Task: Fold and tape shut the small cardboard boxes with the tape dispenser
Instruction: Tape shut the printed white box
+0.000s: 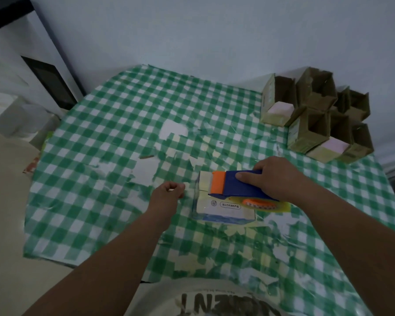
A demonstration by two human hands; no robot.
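Observation:
A small cardboard box with closed flaps lies on the green checked tablecloth, near the middle. On top of it lies a blue and orange tape dispenser, its orange end pointing left and its tape roll at the near right. My right hand grips the dispenser's blue body from above. My left hand hovers just left of the box, its fingers curled with finger and thumb pinched together; whether clear tape is between them I cannot make out.
Several open cardboard boxes stand clustered at the table's far right corner. The cloth is torn, with white patches showing through. A wall runs behind the table, and a dark-framed panel stands at the left.

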